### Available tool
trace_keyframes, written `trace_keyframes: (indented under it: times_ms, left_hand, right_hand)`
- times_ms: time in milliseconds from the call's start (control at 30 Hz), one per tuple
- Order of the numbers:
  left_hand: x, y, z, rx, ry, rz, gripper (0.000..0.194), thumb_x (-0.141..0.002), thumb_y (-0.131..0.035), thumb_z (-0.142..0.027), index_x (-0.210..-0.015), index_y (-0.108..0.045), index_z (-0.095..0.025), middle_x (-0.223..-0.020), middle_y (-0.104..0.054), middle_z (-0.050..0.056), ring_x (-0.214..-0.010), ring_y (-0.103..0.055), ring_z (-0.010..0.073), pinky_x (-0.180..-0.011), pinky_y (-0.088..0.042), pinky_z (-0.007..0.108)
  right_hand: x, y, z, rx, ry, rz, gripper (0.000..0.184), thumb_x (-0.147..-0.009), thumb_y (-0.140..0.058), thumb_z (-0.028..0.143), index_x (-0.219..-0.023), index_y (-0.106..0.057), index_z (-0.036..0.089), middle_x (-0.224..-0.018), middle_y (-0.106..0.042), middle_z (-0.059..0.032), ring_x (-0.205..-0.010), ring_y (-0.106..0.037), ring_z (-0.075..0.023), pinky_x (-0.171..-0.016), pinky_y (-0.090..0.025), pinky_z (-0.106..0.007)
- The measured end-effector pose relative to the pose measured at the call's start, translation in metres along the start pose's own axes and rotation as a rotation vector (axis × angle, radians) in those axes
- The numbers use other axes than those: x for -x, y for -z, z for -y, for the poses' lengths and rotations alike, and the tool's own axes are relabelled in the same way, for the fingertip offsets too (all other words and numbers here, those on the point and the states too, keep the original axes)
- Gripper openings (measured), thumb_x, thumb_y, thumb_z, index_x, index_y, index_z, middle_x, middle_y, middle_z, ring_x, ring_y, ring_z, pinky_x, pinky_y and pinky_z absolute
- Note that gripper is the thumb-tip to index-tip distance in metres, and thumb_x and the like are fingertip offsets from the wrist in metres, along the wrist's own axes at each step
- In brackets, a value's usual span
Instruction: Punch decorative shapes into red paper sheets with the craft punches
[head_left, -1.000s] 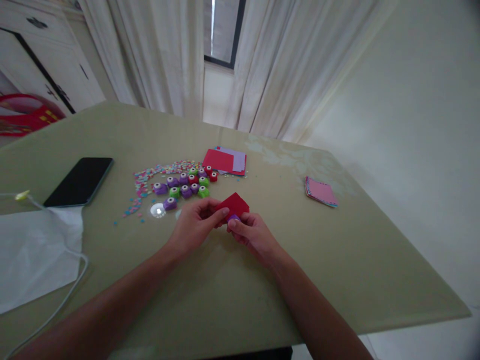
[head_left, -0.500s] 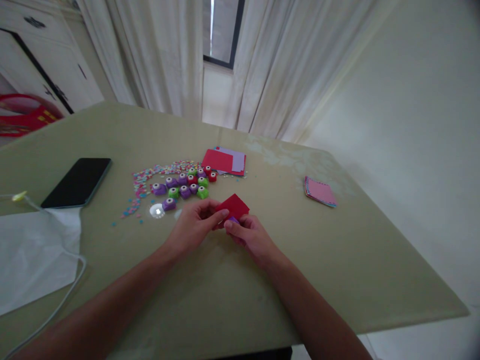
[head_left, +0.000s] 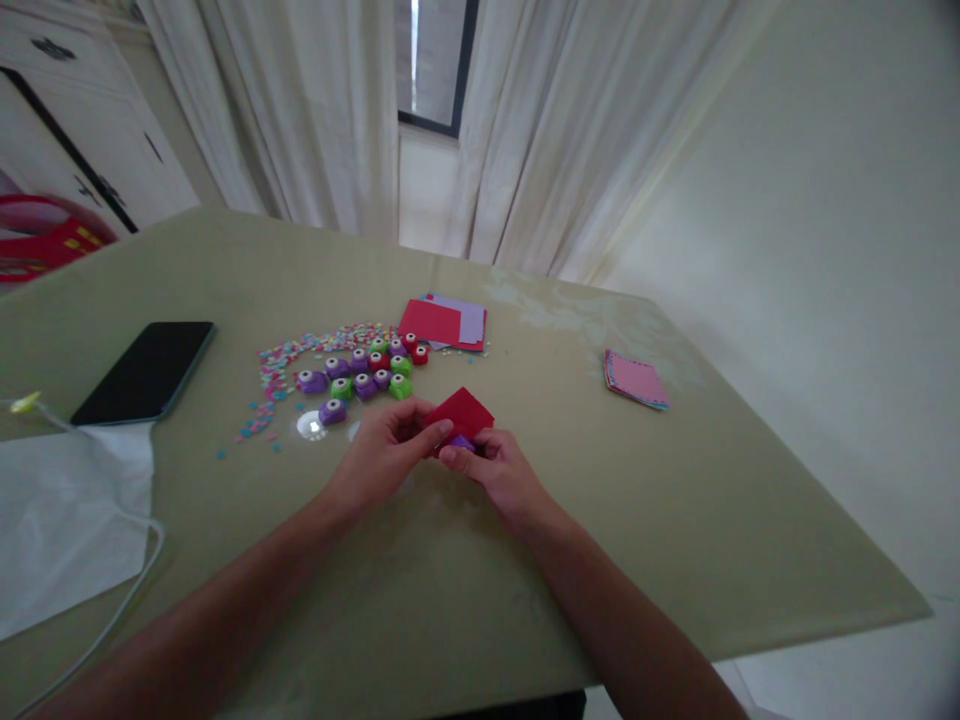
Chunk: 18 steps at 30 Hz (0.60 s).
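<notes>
Pinched between the thumb and fingers of my left hand (head_left: pixel 390 445) is a red paper card (head_left: pixel 463 408), tilted above the table. My right hand (head_left: pixel 499 470) grips a small purple craft punch (head_left: pixel 460 441) at the card's near edge; my fingers hide most of the punch. Just beyond my left hand stand several small craft punches in purple, green and red, among them a purple punch (head_left: pixel 332 411) and a green punch (head_left: pixel 400 386). Tiny coloured paper cut-outs (head_left: pixel 289 350) lie scattered behind and left of them.
Red and lilac paper sheets (head_left: pixel 431 322) lie behind the punches. On the right is a stack of pink and blue cards (head_left: pixel 636 378) with patterned edges. A black tablet (head_left: pixel 146 372), a white sheet (head_left: pixel 67 530) and a white cable (head_left: pixel 154 545) occupy the left side of the table (head_left: pixel 675 520).
My right thumb has shifted slightly left along the punch, and more of its purple body shows. Both hands keep their hold; the whole view has shifted a little.
</notes>
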<state>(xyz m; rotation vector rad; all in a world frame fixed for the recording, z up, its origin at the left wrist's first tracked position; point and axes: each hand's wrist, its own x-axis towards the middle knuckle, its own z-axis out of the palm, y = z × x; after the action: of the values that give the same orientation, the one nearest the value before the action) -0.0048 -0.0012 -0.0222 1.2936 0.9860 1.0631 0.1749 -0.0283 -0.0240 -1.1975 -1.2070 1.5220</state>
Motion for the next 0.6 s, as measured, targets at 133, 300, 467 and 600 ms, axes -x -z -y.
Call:
trace_keyframes:
  times_ms: [133,300,467,600]
  left_hand:
    - [0.004,-0.001,-0.008,0.004,-0.006,0.122,0.041,-0.088,-0.075,-0.061,-0.097,-0.08,-0.021,-0.094,-0.082,0.007,-0.087,-0.077,0.026,-0.078,-0.062,0.035]
    - [0.011,-0.009,-0.008,0.077,0.059,0.26,0.032,-0.08,-0.088,-0.045,-0.102,-0.081,-0.023,-0.098,-0.083,0.005,-0.094,-0.078,0.0269,-0.089,-0.062,0.037]
    - [0.012,-0.012,-0.003,0.079,0.112,0.192,0.032,-0.073,-0.094,-0.043,-0.092,-0.081,-0.02,-0.093,-0.084,0.007,-0.092,-0.079,0.028,-0.088,-0.063,0.038]
    - [0.012,-0.011,-0.002,0.086,0.128,0.183,0.032,-0.072,-0.095,-0.043,-0.088,-0.081,-0.02,-0.091,-0.084,0.007,-0.091,-0.079,0.0273,-0.088,-0.063,0.038]
  right_hand:
    - [0.0,0.0,0.003,0.085,0.092,0.01,0.043,-0.075,-0.089,0.058,-0.078,-0.075,0.018,-0.069,-0.058,0.0016,-0.063,-0.047,-0.0134,-0.059,-0.036,-0.027]
    - [-0.003,0.001,0.004,0.123,0.166,0.018,0.035,-0.076,-0.086,0.053,-0.076,-0.078,0.02,-0.072,-0.067,-0.0013,-0.071,-0.058,-0.0192,-0.07,-0.049,-0.031]
    - [-0.005,-0.001,0.002,0.139,0.18,-0.012,0.031,-0.076,-0.085,0.049,-0.073,-0.077,0.02,-0.072,-0.067,-0.0015,-0.071,-0.058,-0.0196,-0.07,-0.049,-0.031]
    - [-0.005,-0.002,-0.002,0.076,0.171,-0.031,0.034,-0.075,-0.087,0.049,-0.067,-0.073,0.019,-0.068,-0.062,0.0002,-0.067,-0.054,-0.0166,-0.066,-0.046,-0.029]
